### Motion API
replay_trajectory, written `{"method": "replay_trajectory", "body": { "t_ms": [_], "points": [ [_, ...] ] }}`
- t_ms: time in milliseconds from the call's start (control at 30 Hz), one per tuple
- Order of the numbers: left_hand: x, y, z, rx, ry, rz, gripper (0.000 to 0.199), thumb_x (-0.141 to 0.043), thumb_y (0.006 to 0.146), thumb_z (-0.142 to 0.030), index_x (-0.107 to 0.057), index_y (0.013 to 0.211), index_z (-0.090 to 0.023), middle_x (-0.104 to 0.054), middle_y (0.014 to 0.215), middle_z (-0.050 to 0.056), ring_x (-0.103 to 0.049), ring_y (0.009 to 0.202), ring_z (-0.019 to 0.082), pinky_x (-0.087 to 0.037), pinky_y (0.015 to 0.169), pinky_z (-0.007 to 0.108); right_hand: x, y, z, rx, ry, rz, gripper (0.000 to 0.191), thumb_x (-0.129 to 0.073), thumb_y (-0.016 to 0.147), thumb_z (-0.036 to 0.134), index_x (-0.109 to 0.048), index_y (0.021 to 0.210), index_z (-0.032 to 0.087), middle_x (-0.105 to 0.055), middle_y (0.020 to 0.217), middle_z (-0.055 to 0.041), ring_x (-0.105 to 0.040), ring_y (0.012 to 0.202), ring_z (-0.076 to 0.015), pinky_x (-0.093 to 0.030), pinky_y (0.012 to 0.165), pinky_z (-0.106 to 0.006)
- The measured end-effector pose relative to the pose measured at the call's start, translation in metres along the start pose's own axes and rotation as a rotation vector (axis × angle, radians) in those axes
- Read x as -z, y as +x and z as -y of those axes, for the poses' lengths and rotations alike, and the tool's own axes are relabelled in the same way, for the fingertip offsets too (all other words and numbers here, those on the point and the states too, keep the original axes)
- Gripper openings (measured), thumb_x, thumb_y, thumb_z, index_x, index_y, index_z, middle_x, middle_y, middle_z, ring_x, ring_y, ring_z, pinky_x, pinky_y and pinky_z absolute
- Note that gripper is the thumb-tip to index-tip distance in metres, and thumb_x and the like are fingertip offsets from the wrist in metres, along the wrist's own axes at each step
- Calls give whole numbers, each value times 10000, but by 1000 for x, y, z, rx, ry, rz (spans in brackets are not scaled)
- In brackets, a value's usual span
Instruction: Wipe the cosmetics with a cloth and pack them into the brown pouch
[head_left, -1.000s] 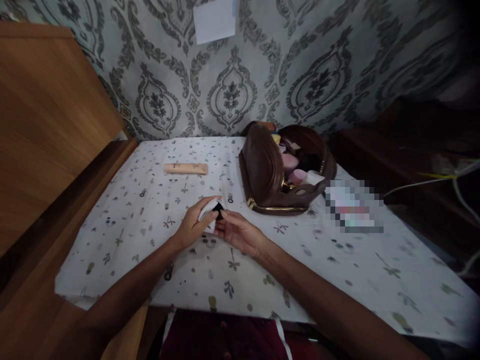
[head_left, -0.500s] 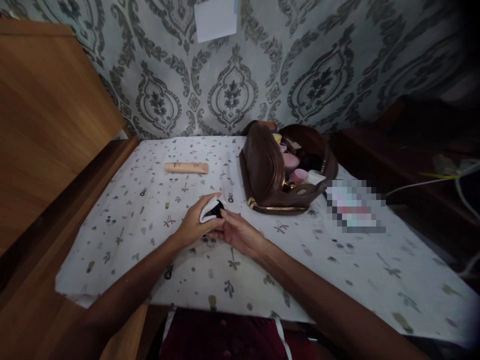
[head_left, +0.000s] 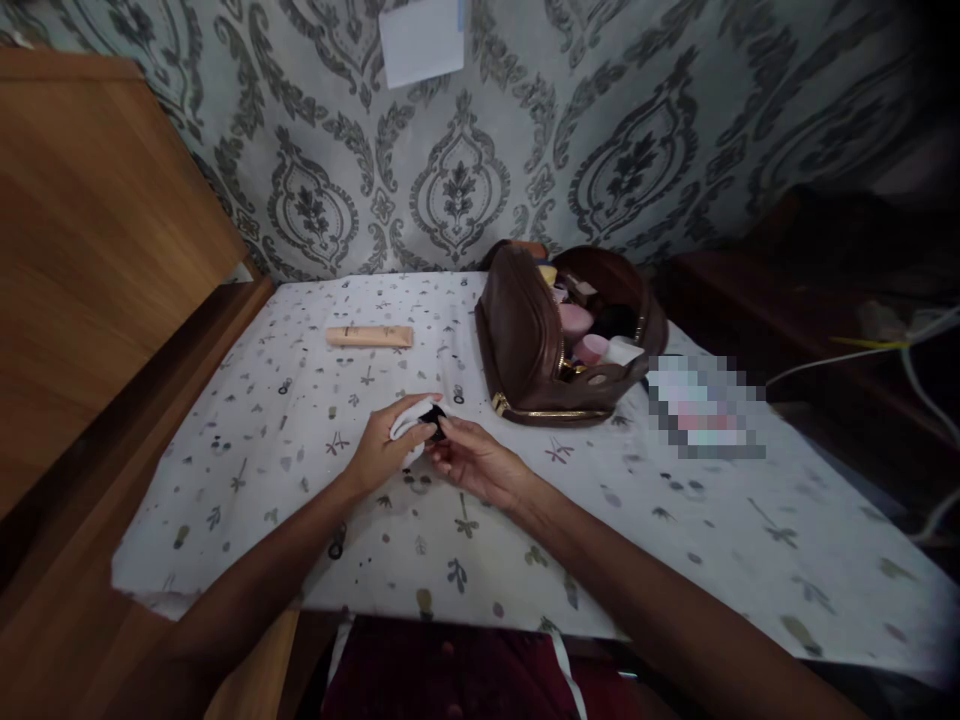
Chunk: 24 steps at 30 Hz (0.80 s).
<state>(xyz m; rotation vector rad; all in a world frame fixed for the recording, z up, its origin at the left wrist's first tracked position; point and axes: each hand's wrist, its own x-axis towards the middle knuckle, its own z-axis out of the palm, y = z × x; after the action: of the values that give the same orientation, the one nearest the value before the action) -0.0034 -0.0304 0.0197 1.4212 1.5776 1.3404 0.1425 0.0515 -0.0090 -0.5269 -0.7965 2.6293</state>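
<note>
My left hand [head_left: 379,452] holds a white cloth or pad [head_left: 406,417] pressed against a small black object [head_left: 435,420]. My right hand [head_left: 474,462] pinches that black object from the right, so both hands meet over the patterned tablecloth [head_left: 300,440]. What the black object is stays unclear. An open brown bag [head_left: 532,345] with pink and white cosmetics inside lies just beyond my hands to the right.
A beige tube [head_left: 370,336] lies at the back left of the table. A blurred flat packet [head_left: 705,410] sits right of the bag. A wooden cabinet [head_left: 97,250] stands along the left, and cables [head_left: 900,350] run at the far right.
The hands stay together near the same spot; the white cloth has shifted slightly over the black object. The view has moved a little.
</note>
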Motion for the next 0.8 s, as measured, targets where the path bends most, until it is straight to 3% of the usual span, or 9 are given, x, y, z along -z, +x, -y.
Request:
{"method": "replay_trajectory", "body": {
  "t_ms": [133,233,400,600,800],
  "points": [
    [-1,0,-2,-64,-2,-79,359,-617,896,-397,-738,1119,-143,-754,1105,88,-680,1019,214,-502,926,289,1,1,-2,1,-54,22,428,-926,614,380,-692,902,168,-733,754,-11,-643,635,-83,-483,603,-184],
    [-1,0,-1,-102,4,-56,359,-618,903,-397,-726,1145,-156,-741,1139,92,-670,1063,219,-495,960,302,1,1,-3,3,-68,29,431,-924,613,394,-684,897,175,-738,776,-6,-666,666,-92,-490,617,-188],
    [-1,2,3,-128,83,54,648,-797,752,-355,-596,1344,-184,-663,1278,95,-621,1143,241,-476,987,313,-1,0,-4,47,-19,4,391,-910,637,386,-682,872,173,-695,734,43,-613,620,-68,-483,592,-191],
    [2,2,3,-39,38,74,517,-732,816,-385,-639,1278,-170,-706,1202,80,-641,1107,242,-473,989,320,-2,1,-3,17,-6,-1,408,-896,645,440,-689,875,175,-702,732,21,-642,660,-101,-468,575,-202],
    [1,2,2,-33,-1,51,420,-660,872,-436,-704,1183,-157,-726,1186,94,-651,1108,247,-470,1014,332,2,3,-4,33,33,-41,363,-921,619,361,-687,807,156,-686,717,21,-613,662,-89,-459,595,-203]
  ]
}}
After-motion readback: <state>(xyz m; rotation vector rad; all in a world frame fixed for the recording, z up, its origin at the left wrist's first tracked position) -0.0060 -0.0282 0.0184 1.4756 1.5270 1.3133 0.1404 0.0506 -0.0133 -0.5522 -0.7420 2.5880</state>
